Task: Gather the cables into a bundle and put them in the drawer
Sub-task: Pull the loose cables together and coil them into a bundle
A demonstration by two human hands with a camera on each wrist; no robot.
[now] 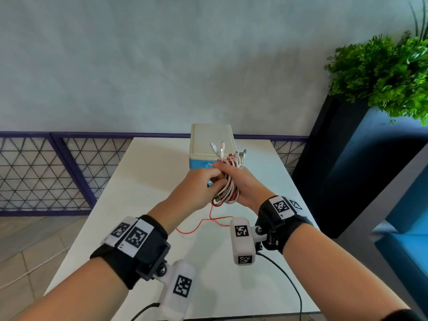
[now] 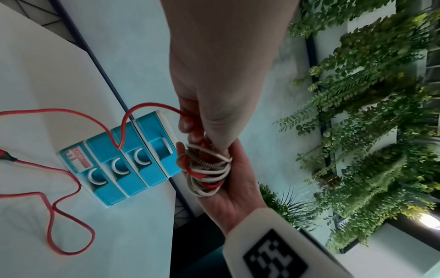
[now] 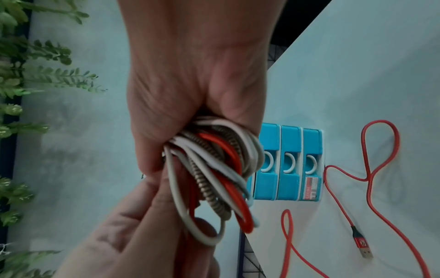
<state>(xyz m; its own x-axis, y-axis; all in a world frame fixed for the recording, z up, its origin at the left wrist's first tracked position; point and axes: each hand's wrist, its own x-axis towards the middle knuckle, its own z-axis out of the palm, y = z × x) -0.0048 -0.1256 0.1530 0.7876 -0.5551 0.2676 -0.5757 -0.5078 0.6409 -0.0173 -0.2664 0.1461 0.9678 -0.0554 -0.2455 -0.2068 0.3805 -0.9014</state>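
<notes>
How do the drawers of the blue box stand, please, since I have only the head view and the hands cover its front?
Observer: In the left wrist view, every drawer that shows on the drawer unit is shut, its front flush.
Operator: Thank you. Where does the loose red cable end?
Observer: The right wrist view shows the red cable ending in a USB plug that lies on the table, apart from the unit.
Operator: And who holds what?
Observer: The right hand grips the bundle, while the red cable runs into the curled fingers of the left hand.
</notes>
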